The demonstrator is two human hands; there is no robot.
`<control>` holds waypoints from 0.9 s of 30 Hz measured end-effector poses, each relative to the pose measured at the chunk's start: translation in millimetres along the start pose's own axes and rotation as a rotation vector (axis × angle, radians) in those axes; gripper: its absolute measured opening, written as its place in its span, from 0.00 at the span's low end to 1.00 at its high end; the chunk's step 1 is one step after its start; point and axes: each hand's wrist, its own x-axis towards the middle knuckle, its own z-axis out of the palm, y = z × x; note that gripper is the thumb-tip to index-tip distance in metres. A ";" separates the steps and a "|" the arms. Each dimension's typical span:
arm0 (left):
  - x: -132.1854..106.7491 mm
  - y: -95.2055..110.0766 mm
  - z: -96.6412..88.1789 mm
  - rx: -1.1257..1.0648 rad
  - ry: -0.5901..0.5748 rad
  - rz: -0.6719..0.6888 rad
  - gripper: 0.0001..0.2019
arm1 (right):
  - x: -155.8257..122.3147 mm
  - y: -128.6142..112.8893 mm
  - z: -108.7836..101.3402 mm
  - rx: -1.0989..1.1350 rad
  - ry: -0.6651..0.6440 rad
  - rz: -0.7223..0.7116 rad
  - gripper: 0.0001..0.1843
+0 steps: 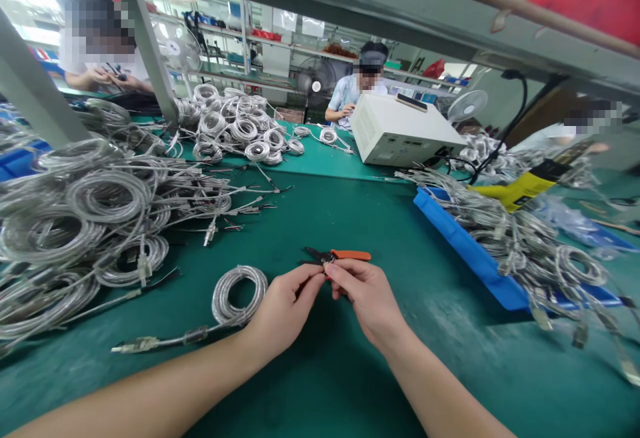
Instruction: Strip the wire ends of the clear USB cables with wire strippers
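Round coil of clear-jacketed silver cable (pixel 219 299): on the flat green tabletop (pixel 340 378), just beside my left hand (pixel 283 311), on its outer side.
Left fingertips: I have them pinched together; I cannot tell on what.
Right hand (pixel 367 298): also pinching, up against the left; its grip is hidden from me.
Dark metal hand tool with an orange handle (pixel 349 255): just beyond my fingertips.
Blue plastic tray (pixel 465 248): right of my hands, heaped with silver cables (pixel 525 241).
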 end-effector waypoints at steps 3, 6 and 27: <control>0.9 0.5 0.0 -0.013 0.002 0.041 0.13 | -0.6 -0.3 0.4 0.013 0.001 0.007 0.09; 0.9 -0.4 -1.2 0.014 -0.013 0.004 0.14 | -1.0 -0.5 1.4 0.035 0.006 0.012 0.09; 1.4 1.8 -2.4 -0.054 0.016 -0.010 0.13 | -3.2 -0.3 4.3 0.102 0.007 0.025 0.10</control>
